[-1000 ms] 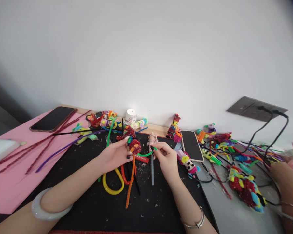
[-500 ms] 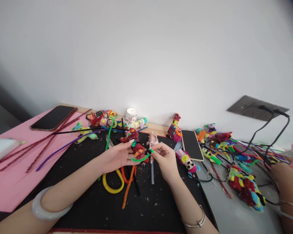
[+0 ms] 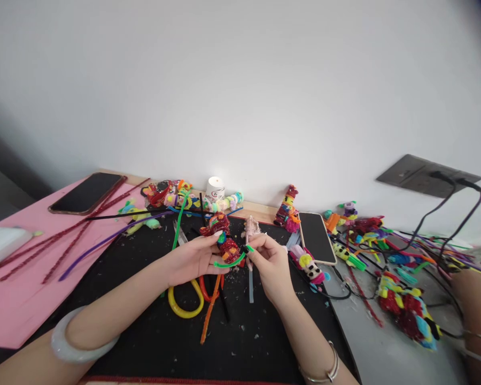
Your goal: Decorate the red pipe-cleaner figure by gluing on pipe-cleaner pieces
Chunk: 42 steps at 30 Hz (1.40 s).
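Note:
My left hand [image 3: 198, 261] is closed on a sparkly red pipe-cleaner figure [image 3: 227, 250], thumb on its upper part and fingers behind. My right hand [image 3: 270, 262] pinches a short green pipe-cleaner strip [image 3: 232, 263] near a small black bit. The strip curves across the lower end of the figure; whether it is fastened there I cannot tell. Just behind my right fingers lies a pale pinkish object [image 3: 251, 225], and a translucent stick [image 3: 251, 289] shows below them. Scissors with yellow [image 3: 185, 315] and red handles lie partly under my left hand, beside an orange pipe cleaner [image 3: 209, 315].
A black mat [image 3: 144, 326] covers the table. Pink paper [image 3: 16, 315] at left bears a phone [image 3: 87, 193] and loose pipe cleaners. A paper cup [image 3: 215, 188], another phone [image 3: 317, 238], several pipe-cleaner figures and black cables lie around. Another person's hand [image 3: 471, 291] is at far right.
My hands and the figure keep almost the same pose, with only a tiny shift. The view has turned slightly, so things at the right sit a little further right.

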{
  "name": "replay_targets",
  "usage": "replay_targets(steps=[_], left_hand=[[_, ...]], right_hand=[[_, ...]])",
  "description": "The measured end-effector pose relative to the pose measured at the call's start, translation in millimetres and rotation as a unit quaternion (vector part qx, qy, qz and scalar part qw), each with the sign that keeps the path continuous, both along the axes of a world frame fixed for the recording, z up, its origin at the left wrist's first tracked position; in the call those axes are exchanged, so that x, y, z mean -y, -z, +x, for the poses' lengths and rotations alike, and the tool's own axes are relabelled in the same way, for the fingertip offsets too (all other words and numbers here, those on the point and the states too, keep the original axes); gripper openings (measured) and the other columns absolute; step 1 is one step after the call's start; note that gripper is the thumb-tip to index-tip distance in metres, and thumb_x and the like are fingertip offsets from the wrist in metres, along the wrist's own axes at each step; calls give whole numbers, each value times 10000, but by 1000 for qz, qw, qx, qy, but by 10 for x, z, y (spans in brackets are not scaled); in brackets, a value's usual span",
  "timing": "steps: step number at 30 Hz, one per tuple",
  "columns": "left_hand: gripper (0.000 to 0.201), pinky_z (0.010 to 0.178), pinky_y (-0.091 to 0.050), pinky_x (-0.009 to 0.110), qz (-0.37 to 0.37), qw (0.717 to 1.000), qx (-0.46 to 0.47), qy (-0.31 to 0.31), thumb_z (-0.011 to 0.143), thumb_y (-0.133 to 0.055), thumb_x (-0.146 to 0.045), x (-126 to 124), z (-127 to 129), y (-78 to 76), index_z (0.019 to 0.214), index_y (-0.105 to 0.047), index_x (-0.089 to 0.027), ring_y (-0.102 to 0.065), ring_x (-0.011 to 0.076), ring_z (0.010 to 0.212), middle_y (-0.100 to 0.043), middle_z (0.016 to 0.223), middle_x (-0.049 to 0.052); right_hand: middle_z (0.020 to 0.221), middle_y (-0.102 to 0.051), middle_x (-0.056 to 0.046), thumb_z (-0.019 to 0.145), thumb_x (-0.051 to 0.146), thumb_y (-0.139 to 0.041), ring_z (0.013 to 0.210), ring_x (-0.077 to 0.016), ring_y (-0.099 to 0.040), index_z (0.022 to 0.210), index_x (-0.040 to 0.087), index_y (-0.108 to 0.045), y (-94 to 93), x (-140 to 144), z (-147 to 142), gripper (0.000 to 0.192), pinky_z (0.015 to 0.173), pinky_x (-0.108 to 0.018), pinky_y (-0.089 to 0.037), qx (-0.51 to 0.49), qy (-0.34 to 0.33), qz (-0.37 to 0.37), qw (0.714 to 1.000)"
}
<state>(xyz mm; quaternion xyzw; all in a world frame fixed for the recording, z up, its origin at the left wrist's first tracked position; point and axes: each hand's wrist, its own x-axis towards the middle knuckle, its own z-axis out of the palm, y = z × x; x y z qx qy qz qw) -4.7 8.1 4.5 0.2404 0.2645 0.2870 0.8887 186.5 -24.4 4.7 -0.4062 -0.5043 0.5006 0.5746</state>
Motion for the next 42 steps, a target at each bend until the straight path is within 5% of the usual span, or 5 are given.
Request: replay_targets(steps=[6,17,42], left_hand=[[190,751,-575,353,-1,999,-33,-12,909,-526,-297,10,16,-25,920,-655,-157,-695,188,768,-723,876,65],[302,569,-593,239,29,998,-57,29,883,-546,-386,23,-11,-49,1067,-623,-160,-721,278,869,-707,1064,103],[246,466,-558,197,11,997,-63,38,895,-530,-353,15,-9,-70,983,-643,-152,-715,176,638,-710,851,47]], right_hand=[[784,-518,12,769,168,-674,575,-77,-458,707,181,-619,-15,20,-6,84,457,-201,-373,13,-2,4,1000],[785,-516,20,768,185,-676,527,-61,-453,708,180,-611,-37,27,-10,88,456,-209,-356,13,4,5,1000],[773,-528,6,742,170,-667,630,-106,-470,688,190,-613,-62,43,-28,79,516,-224,-382,42,31,17,998]])
